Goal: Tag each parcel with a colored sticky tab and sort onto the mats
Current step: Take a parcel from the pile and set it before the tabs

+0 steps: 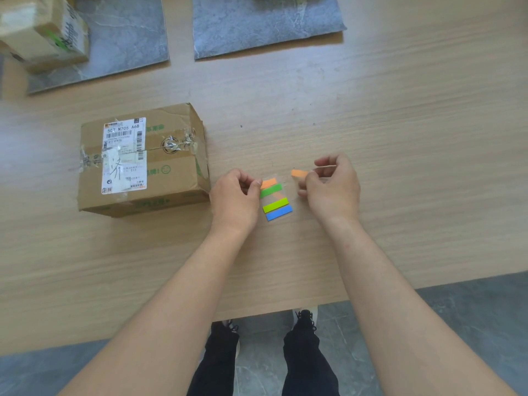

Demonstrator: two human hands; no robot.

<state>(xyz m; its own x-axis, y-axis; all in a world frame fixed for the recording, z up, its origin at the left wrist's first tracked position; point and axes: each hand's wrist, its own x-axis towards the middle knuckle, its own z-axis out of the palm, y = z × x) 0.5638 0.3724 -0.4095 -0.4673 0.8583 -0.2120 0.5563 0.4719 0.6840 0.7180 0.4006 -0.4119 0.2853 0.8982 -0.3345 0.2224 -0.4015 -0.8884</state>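
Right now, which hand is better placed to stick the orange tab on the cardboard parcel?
The right hand: it pinches the loose orange tab. The left hand is nearer the cardboard parcel but holds the tab sheet.

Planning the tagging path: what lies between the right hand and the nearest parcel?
Head view: the left hand and the tab sheet it pinches.

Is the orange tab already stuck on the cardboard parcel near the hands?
No: the right hand pinches the loose orange tab, apart from the parcel.
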